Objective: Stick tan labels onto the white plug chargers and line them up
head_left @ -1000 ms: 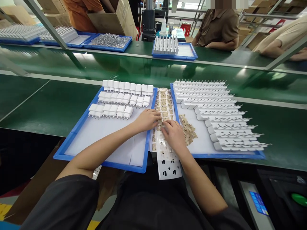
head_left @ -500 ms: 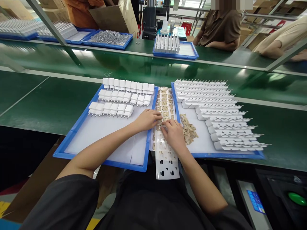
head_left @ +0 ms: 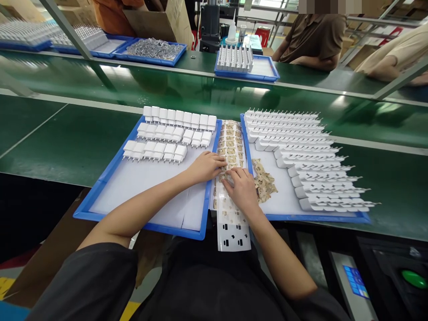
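A long white strip of tan labels (head_left: 230, 142) lies between two blue trays and hangs off the bench edge. My left hand (head_left: 205, 166) presses its fingertips on the strip's left side. My right hand (head_left: 243, 189) rests on the strip just below, fingers curled at a label; whether it grips one is hidden. The left blue tray (head_left: 100, 189) carries three rows of white plug adapters (head_left: 174, 133). The right blue tray (head_left: 321, 217) holds many stacked white adapter shells (head_left: 301, 151) with pins, and a small heap of peeled tan scraps (head_left: 265, 183).
A green conveyor belt (head_left: 67, 147) runs under and beyond the trays. On the far side stand more blue trays (head_left: 264, 71) of parts, a cardboard box (head_left: 157, 22), and seated people. A machine panel with a green button (head_left: 414, 278) is at my lower right.
Both hands stay on the label strip with only slight finger shifts; the view has drifted a little.
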A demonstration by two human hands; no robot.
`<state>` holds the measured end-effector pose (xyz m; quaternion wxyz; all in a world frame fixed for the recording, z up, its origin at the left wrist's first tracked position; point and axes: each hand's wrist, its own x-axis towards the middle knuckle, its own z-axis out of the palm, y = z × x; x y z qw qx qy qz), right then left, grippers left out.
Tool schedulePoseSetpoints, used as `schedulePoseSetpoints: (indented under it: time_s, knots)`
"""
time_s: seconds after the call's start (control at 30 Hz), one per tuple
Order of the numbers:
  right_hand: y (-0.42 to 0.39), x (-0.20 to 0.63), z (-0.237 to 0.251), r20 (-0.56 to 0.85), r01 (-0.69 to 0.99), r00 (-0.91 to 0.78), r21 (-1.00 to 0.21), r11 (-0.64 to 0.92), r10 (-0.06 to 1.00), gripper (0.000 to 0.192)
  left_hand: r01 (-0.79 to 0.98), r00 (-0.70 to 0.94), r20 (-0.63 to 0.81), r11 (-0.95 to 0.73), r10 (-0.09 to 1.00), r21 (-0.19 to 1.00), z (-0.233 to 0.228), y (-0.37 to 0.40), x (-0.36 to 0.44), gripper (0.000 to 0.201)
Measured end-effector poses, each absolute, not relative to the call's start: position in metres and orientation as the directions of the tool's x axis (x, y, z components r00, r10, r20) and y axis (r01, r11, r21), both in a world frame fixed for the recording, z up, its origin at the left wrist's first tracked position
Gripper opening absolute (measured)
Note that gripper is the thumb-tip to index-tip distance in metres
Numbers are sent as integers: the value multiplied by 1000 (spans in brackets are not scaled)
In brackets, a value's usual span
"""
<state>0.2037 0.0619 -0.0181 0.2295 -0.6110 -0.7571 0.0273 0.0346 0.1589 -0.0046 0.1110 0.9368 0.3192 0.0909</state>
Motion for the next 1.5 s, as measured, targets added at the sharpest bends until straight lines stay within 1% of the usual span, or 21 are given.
schedulePoseSetpoints:
  time_s: [0.1, 0.17, 0.23, 0.3, 0.37, 0.43, 0.57, 0.67, 0.77, 0.8, 0.87, 0.97, 1.03, 1.1, 1.13, 1.17, 1.2, 1.27, 1.33, 1.4, 1.5]
  knots:
    - [67, 202, -17, 284, 922, -126, -320, 218, 950, 15, 591, 774, 81, -763, 628, 262, -3, 158, 36, 33]
    - [67, 202, -13, 267, 909, -147, -343, 237, 952, 16, 605, 764, 72, -751, 641, 262, -2, 157, 37, 32]
    - [62, 206, -6, 274, 834, -232, -438, 335, 934, 14, 615, 755, 68, -741, 652, 268, -2, 156, 37, 32]
    - [50, 215, 3, 318, 691, -287, -585, 425, 904, 12, 611, 757, 66, -739, 651, 283, -2, 154, 35, 32]
    - [33, 228, 9, 374, 559, -240, -701, 442, 896, 9, 598, 762, 74, -744, 643, 298, -1, 154, 34, 31]
    - [18, 242, 10, 408, 515, -128, -752, 413, 904, 9, 594, 763, 93, -751, 639, 288, 4, 156, 38, 27]
    - [-1, 262, 0, 414, 530, -4, -771, 353, 910, 11, 553, 774, 214, -800, 597, 232, 24, 159, 83, 23]
    - [-4, 266, -8, 405, 525, 13, -781, 338, 914, 14, 483, 787, 317, -849, 529, 216, 36, 157, 147, 33]
    - [-4, 266, -11, 407, 530, 2, -775, 344, 914, 14, 494, 776, 335, -846, 533, 202, 34, 154, 212, 52]
    - [-3, 267, -12, 409, 532, -2, -772, 348, 912, 14, 506, 771, 328, -838, 546, 205, 31, 154, 229, 53]
    - [-3, 267, -12, 421, 533, -3, -767, 358, 907, 14, 522, 759, 321, -824, 566, 219, 24, 154, 253, 44]
    - [-4, 268, -12, 437, 524, 11, -769, 367, 899, 13, 490, 731, 371, -819, 573, 299, 21, 155, 257, 28]
    - [-4, 269, -13, 436, 507, 33, -782, 361, 899, 14, 395, 709, 396, -794, 583, 463, 26, 153, 239, 24]
    - [-4, 271, -15, 431, 454, 74, -817, 354, 899, 12, 246, 692, 342, -654, 636, 715, 36, 148, 207, 26]
    - [-5, 272, -15, 428, 406, 103, -842, 355, 898, 12, 171, 683, 278, -518, 676, 838, 42, 144, 187, 29]
    - [-5, 273, -15, 425, 346, 131, -866, 360, 896, 11, 109, 676, 196, -360, 710, 926, 48, 139, 166, 33]
    - [-5, 273, -14, 420, 281, 156, -887, 367, 894, 11, 57, 665, 117, -206, 737, 977, 53, 133, 146, 38]
    - [-6, 270, -9, 413, 159, 175, -908, 388, 894, 10, -23, 644, -28, 56, 765, 998, 60, 118, 108, 44]
    - [-7, 261, 2, 426, 64, 134, -905, 421, 895, 8, -80, 617, -131, 227, 776, 971, 62, 100, 79, 47]
    - [-9, 248, 15, 457, -20, 58, -888, 459, 888, 4, -129, 606, -183, 323, 774, 937, 58, 85, 61, 47]
    - [-11, 230, 30, 492, -124, -1, -864, 488, 871, 3, -181, 638, -173, 365, 750, 913, 50, 70, 45, 38]
